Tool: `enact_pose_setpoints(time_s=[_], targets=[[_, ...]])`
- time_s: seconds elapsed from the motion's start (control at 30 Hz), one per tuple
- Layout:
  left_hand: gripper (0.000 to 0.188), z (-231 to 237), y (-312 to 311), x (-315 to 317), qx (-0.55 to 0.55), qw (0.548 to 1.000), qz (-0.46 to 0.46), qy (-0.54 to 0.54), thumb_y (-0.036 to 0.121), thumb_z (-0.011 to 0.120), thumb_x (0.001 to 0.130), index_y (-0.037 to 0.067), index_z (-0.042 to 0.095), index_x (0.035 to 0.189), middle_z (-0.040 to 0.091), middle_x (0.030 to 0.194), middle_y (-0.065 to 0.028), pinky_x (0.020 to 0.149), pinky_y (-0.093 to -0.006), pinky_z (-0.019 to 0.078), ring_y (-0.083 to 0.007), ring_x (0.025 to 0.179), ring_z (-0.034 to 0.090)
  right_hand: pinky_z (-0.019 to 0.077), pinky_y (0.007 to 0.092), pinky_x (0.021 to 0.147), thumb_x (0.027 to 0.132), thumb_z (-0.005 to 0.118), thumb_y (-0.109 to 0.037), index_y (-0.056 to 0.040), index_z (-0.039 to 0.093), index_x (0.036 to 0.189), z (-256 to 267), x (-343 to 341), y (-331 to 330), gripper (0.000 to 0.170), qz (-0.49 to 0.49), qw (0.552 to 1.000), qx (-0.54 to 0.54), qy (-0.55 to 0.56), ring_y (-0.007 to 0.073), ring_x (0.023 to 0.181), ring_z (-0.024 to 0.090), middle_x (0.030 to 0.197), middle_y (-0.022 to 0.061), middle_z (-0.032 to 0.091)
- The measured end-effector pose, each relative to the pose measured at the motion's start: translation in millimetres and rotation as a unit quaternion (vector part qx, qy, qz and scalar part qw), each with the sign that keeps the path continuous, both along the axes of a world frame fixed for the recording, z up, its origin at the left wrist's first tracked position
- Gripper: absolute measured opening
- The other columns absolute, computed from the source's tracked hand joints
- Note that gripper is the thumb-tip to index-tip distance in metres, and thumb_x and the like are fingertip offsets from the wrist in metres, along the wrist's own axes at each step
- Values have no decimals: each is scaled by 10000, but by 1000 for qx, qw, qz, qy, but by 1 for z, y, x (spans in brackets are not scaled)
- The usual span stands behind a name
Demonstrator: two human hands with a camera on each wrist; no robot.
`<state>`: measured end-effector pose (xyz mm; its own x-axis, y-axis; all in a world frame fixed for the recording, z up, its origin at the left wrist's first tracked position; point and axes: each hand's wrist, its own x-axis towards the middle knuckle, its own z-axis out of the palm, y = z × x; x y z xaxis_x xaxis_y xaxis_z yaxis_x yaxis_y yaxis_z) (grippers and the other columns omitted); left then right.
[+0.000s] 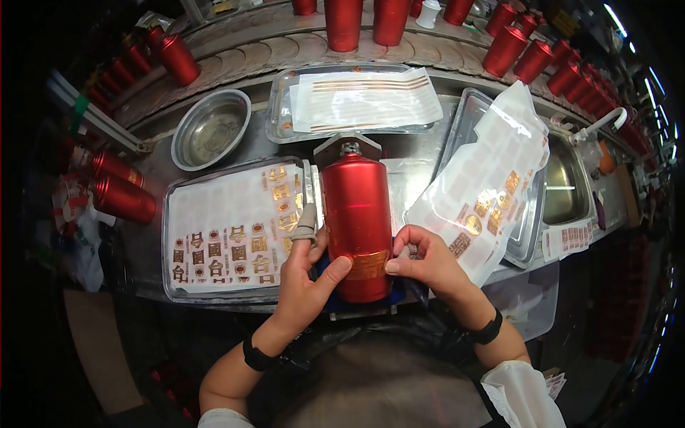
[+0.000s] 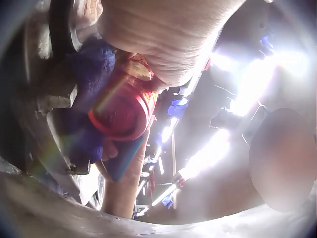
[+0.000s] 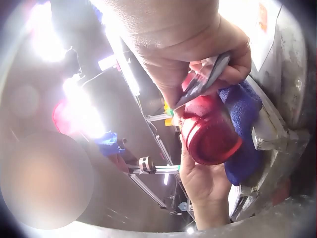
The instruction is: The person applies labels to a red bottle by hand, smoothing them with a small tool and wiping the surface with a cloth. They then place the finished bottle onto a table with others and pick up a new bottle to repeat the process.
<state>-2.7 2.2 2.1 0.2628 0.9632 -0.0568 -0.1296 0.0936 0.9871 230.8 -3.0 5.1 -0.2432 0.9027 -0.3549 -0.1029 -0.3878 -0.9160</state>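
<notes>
A glossy red bottle [image 1: 357, 214] lies in front of me, its neck pointing away and a translucent gold band [image 1: 369, 267] across its lower part. My left hand [image 1: 303, 282] holds the bottle's left side, thumb on the end of the band; a pale cover sits on one finger. On the right, my right hand [image 1: 428, 264] has its thumb at the band's other end. The right wrist view shows it pinching a flat dark grey piece [image 3: 205, 82] beside the bottle. Blue cloth [image 3: 242, 106] lies under the bottle, whose round base [image 2: 121, 114] faces the left wrist camera.
A tray [image 1: 168, 264] with a sheet of gold characters stands left. Behind are a metal bowl [image 1: 246, 118] and a tray of gold strips [image 1: 280, 121]. A large decal sheet [image 1: 457, 185] covers the right tray, next to a sink [image 1: 581, 207]. Red bottles [image 1: 344, 25] line the back.
</notes>
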Motion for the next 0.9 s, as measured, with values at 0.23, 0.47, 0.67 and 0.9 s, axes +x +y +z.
enact_pose_setpoints(time_s=[0.23, 0.47, 0.67, 0.9], targets=[[612, 2, -7, -1, 24, 999, 33, 8, 217, 675, 962, -116, 374, 1377, 463, 1457, -284, 1136, -365, 324, -279, 1388, 437, 432, 203, 669, 869, 747, -133, -45, 627, 902, 28, -10, -12, 152, -41, 999, 3, -33, 39, 739, 527, 806, -22, 616], [514, 4, -10, -4, 28, 999, 35, 30, 191, 641, 980, -122, 410, 1316, 460, 1445, -325, 1132, -367, 327, -300, 1388, 441, 433, 210, 667, 872, 691, -67, -24, 616, 866, 26, -12, -17, 87, -91, 995, -3, -47, 46, 749, 545, 801, -12, 617], [534, 10, -9, 0, 48, 997, 25, 57, 164, 633, 981, -123, 386, 1358, 471, 1443, -300, 1132, -364, 329, -283, 1382, 441, 428, 209, 665, 870, 677, -51, -30, 614, 877, 52, -14, -30, 67, -79, 994, 69, -35, 43, 737, 542, 794, -14, 612], [533, 12, -5, 18, 73, 994, 71, 45, 208, 720, 913, -87, 462, 1275, 574, 1292, -243, 1036, -372, 431, -274, 1214, 574, 422, 214, 646, 910, 669, -110, -40, 622, 877, 33, -9, -21, 91, -80, 993, -75, 49, 37, 714, 532, 773, -21, 611]])
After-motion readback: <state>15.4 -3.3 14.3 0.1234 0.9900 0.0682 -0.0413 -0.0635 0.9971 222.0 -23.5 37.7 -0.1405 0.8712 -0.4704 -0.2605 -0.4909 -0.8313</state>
